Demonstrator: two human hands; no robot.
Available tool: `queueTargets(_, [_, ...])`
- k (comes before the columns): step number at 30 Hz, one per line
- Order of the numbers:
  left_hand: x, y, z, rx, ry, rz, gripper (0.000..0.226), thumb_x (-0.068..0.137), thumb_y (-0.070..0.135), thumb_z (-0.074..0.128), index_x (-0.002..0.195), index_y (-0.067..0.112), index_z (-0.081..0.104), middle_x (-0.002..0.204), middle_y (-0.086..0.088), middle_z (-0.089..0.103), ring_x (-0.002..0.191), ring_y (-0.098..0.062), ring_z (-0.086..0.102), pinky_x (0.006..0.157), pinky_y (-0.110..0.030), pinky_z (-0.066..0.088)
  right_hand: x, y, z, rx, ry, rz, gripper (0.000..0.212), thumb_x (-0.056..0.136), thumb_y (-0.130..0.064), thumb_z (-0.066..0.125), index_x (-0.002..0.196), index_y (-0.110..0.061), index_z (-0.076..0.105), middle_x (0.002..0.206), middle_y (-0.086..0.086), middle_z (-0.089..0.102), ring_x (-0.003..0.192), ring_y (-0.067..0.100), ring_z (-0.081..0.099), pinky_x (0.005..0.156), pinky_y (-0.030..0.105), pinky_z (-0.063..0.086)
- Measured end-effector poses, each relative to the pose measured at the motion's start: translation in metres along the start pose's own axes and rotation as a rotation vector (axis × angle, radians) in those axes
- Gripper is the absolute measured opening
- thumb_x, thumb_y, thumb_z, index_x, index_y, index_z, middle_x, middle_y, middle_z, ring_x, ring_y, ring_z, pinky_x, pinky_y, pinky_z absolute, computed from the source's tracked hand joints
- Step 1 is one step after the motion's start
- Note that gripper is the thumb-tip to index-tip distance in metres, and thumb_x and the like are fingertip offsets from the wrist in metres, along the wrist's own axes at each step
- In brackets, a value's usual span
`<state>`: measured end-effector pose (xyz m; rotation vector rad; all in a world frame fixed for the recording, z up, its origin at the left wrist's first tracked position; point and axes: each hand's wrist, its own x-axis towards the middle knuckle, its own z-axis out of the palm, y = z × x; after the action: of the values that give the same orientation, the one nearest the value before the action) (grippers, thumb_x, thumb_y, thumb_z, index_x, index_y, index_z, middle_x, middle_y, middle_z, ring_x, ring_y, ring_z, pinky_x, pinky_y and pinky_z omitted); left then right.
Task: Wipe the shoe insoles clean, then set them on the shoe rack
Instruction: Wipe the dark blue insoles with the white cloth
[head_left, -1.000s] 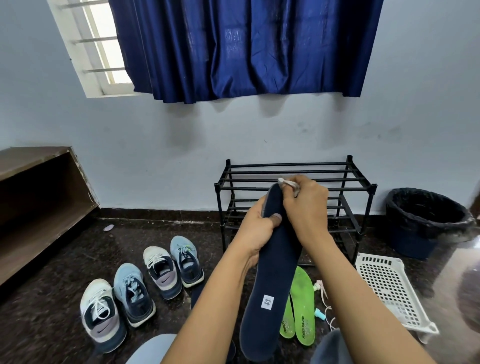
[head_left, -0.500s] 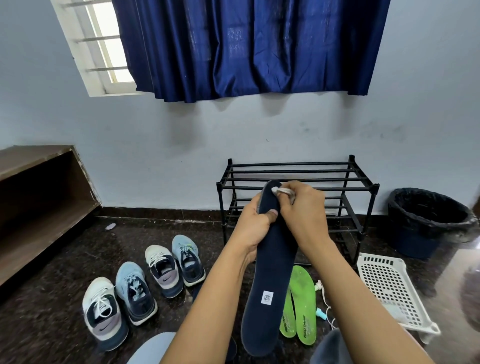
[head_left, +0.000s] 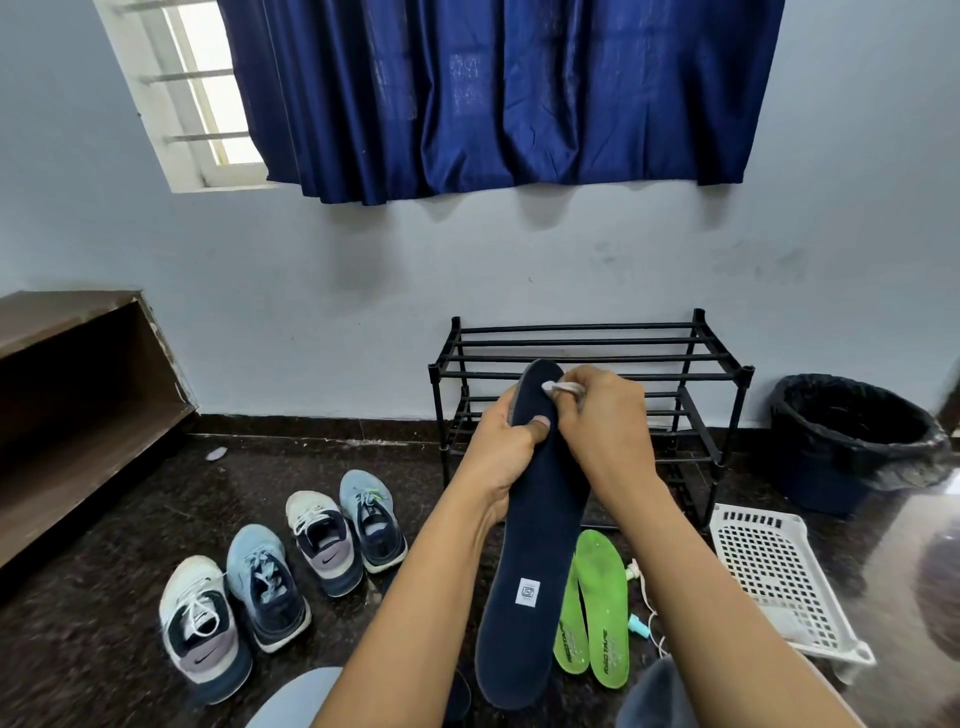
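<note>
- Head view: left hand (head_left: 498, 457) grips the navy insole (head_left: 530, 545) near its toe, in front of the shoe rack (head_left: 582, 343); right hand (head_left: 608, 421) pinches a white wipe (head_left: 563, 388) against the toe.
- Risk: pressing hard could fold the flexible insole or slip it loose.

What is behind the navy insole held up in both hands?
The black shoe rack stands behind its upper end; two green insoles lie on the floor behind its lower half. The navy insole hides part of the rack's shelves.
</note>
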<state>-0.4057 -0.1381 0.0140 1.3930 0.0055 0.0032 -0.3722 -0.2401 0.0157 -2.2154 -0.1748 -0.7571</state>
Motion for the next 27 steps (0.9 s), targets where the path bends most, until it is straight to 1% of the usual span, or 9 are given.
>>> queueTargets(4, [-0.002, -0.004, 0.002, 0.016, -0.017, 0.015, 0.034, 0.096, -0.005, 0.047, 0.118, 0.017, 0.061, 0.090, -0.002, 0.072, 0.078, -0.016, 0.068, 0.070, -0.029, 0.056, 0.011, 0.006, -0.001, -0.016, 0.043, 0.043, 0.018, 0.089, -0.022, 0.058, 0.095, -0.008, 0.069, 0.085, 0.014, 0.069, 0.084, 0.031, 0.062, 0.069, 0.031, 0.043])
queueTargets(7, [-0.003, -0.003, 0.003, 0.007, -0.013, 0.014, 0.033, 0.095, -0.005, 0.048, 0.111, 0.019, 0.063, 0.087, -0.002, 0.072, 0.077, -0.017, 0.068, 0.069, -0.030, 0.057, 0.014, 0.009, -0.005, -0.002, 0.061, 0.070, 0.017, 0.087, -0.017, 0.058, 0.094, -0.007, 0.070, 0.086, 0.015, 0.069, 0.085, 0.032, 0.062, 0.072, 0.031, 0.043])
queueTargets(12, [0.000, 0.000, -0.001, -0.010, 0.017, 0.006, 0.034, 0.095, -0.006, 0.048, 0.110, 0.020, 0.063, 0.089, -0.005, 0.072, 0.077, -0.020, 0.068, 0.071, -0.034, 0.056, 0.004, 0.005, -0.009, 0.006, -0.003, 0.015, 0.014, 0.087, -0.016, 0.059, 0.092, -0.009, 0.070, 0.081, 0.013, 0.068, 0.081, 0.030, 0.061, 0.070, 0.032, 0.045])
queueTargets(16, [0.002, 0.000, -0.001, -0.009, 0.044, -0.008, 0.028, 0.095, -0.004, 0.048, 0.110, 0.015, 0.063, 0.088, -0.008, 0.070, 0.077, -0.022, 0.066, 0.073, -0.036, 0.055, 0.000, 0.004, -0.008, 0.000, -0.066, -0.002, 0.014, 0.088, -0.020, 0.061, 0.092, -0.010, 0.071, 0.082, 0.011, 0.069, 0.081, 0.029, 0.061, 0.070, 0.032, 0.046])
queueTargets(20, [-0.002, -0.003, 0.004, -0.042, 0.010, -0.016, 0.023, 0.095, -0.003, 0.050, 0.104, 0.014, 0.064, 0.090, -0.008, 0.071, 0.078, -0.021, 0.068, 0.072, -0.034, 0.056, 0.012, 0.010, -0.010, 0.012, 0.037, 0.039, 0.016, 0.089, -0.012, 0.054, 0.091, -0.006, 0.068, 0.082, 0.014, 0.068, 0.080, 0.032, 0.061, 0.071, 0.036, 0.048])
queueTargets(22, [-0.002, -0.001, 0.003, -0.050, 0.020, -0.010, 0.023, 0.095, -0.003, 0.051, 0.107, 0.013, 0.064, 0.093, -0.010, 0.072, 0.081, -0.023, 0.068, 0.072, -0.035, 0.057, 0.012, 0.012, -0.011, 0.031, 0.047, 0.046, 0.016, 0.088, -0.009, 0.052, 0.090, -0.006, 0.067, 0.080, 0.014, 0.067, 0.077, 0.031, 0.061, 0.066, 0.032, 0.045])
queueTargets(24, [0.000, 0.003, 0.000, -0.094, 0.037, -0.003, 0.024, 0.095, -0.004, 0.050, 0.104, 0.013, 0.064, 0.091, -0.010, 0.072, 0.078, -0.022, 0.068, 0.070, -0.034, 0.057, 0.008, 0.010, -0.010, 0.023, 0.066, 0.017, 0.014, 0.089, -0.009, 0.051, 0.089, -0.006, 0.065, 0.077, 0.014, 0.066, 0.072, 0.030, 0.059, 0.062, 0.031, 0.042])
queueTargets(26, [0.001, 0.006, -0.001, -0.140, 0.047, -0.001, 0.025, 0.095, -0.005, 0.049, 0.100, 0.014, 0.064, 0.088, -0.009, 0.072, 0.074, -0.021, 0.069, 0.067, -0.033, 0.057, 0.006, 0.007, -0.009, 0.054, 0.141, 0.002, 0.012, 0.089, -0.010, 0.052, 0.085, -0.006, 0.063, 0.075, 0.013, 0.065, 0.069, 0.030, 0.057, 0.061, 0.033, 0.041])
queueTargets(27, [0.002, 0.007, -0.002, -0.149, 0.054, -0.003, 0.025, 0.095, -0.006, 0.049, 0.099, 0.014, 0.064, 0.087, -0.008, 0.072, 0.074, -0.020, 0.069, 0.066, -0.031, 0.058, 0.006, 0.006, -0.011, 0.085, 0.203, 0.000, 0.011, 0.090, -0.011, 0.054, 0.083, -0.007, 0.062, 0.073, 0.011, 0.064, 0.067, 0.028, 0.056, 0.060, 0.032, 0.037])
